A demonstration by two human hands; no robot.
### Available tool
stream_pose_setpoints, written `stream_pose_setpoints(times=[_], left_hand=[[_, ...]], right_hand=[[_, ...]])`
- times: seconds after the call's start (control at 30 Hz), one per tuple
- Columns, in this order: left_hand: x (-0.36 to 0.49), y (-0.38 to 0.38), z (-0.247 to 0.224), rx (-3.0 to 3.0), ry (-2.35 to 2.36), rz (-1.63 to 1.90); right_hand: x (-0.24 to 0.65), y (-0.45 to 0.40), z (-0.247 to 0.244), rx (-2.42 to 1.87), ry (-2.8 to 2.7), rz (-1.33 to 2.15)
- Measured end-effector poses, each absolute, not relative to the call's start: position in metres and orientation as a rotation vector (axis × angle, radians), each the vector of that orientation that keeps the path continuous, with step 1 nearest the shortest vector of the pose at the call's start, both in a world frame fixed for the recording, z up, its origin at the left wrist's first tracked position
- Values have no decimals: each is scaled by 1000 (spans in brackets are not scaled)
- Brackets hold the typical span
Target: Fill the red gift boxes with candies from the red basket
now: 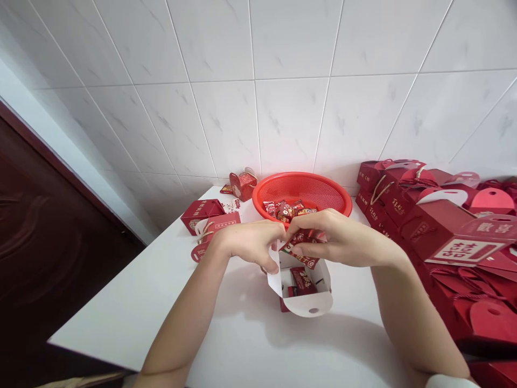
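Note:
A small gift box, white inside and red outside, stands open on the white table in front of me, its flaps spread. Inside it lie red wrapped snack packets. My left hand pinches the box's left flap between thumb and fingers. Over the box's far side, my right hand grips a shiny red snack packet between thumb and fingers. The fingertips of both hands nearly meet there, and part of that packet is hidden behind them. Just behind the hands sits a red plastic basket with several snack packets in it.
Red gift boxes and a tipped one lie to the left. Against the tiled wall stands a small red box beside a flat packet. Many red gift boxes are stacked at the right. The table edge runs along the left front.

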State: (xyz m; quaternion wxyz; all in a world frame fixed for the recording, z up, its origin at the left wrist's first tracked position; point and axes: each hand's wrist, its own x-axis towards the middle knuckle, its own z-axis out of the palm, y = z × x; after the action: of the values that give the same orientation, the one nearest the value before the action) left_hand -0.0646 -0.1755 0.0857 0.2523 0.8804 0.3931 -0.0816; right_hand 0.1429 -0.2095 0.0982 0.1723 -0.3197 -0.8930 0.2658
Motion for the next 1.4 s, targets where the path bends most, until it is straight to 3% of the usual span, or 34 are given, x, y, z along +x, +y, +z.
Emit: stream_pose_setpoints(times=[0.33,0.6,0.87,1.1,1.4], left_hand=[[-73,-172,87,2257,1060,-221],[-72,-134,80,2322,1092,342],[-19,-59,44,2471,1284,-398],[-10,-35,16,2529,1358,-433],[-18,-34,5,2470,1130,-387]], right_hand=[[169,-208,106,-1092,-2406,542],[202,-207,113,-1274,-2147,386],[214,-205,116,-1312,-2103,395],[217,-198,114,-1309,-2128,408],[211,-195,114,-1288,-2179,415]])
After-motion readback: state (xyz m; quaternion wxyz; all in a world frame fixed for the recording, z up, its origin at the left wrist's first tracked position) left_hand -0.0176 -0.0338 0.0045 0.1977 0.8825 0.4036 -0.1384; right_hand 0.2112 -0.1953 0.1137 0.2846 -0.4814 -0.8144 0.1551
